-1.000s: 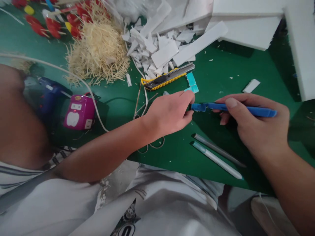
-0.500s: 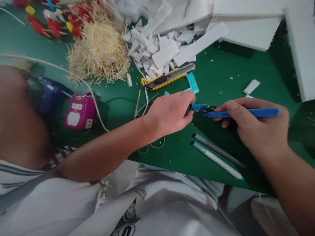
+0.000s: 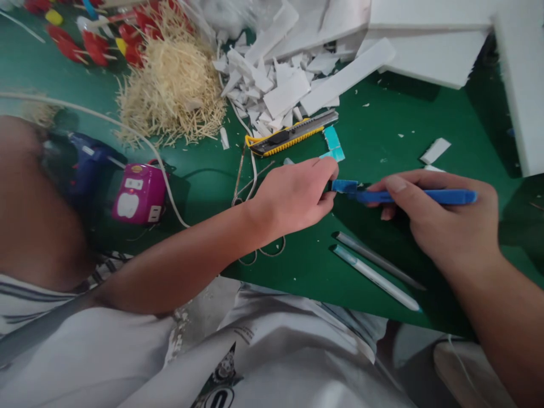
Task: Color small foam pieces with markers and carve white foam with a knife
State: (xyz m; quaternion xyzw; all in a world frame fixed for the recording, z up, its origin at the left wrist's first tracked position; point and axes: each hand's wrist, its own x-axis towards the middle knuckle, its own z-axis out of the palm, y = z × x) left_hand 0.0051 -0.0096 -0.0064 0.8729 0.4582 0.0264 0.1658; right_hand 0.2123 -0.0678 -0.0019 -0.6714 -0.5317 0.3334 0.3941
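Note:
Pinched in the fingertips of my left hand [image 3: 300,190] is a small blue piece [image 3: 345,186], partly hidden by the fingers. My right hand [image 3: 450,221] is closed around a blue marker [image 3: 453,196], its tip at the right end of that piece. Just beyond my left hand lie light-blue pieces [image 3: 334,143] and a yellow utility knife [image 3: 293,136]. Between me and the hands, a grey pen [image 3: 378,259] and a white marker with teal ends [image 3: 376,277] rest side by side. Scissors [image 3: 272,249] show partly under my left wrist.
White foam scraps [image 3: 276,85] and larger foam boards [image 3: 429,54] cover the far side. Left of them sit a heap of straw-like shreds [image 3: 174,90] and red skewered pieces [image 3: 96,48]. A pink power adapter [image 3: 140,192], a blue glue gun [image 3: 89,161] and another person's arm [image 3: 38,204] are at left.
My right hand has shifted the marker slightly left, so its tip now meets the blue piece. My left hand stays nearly still.

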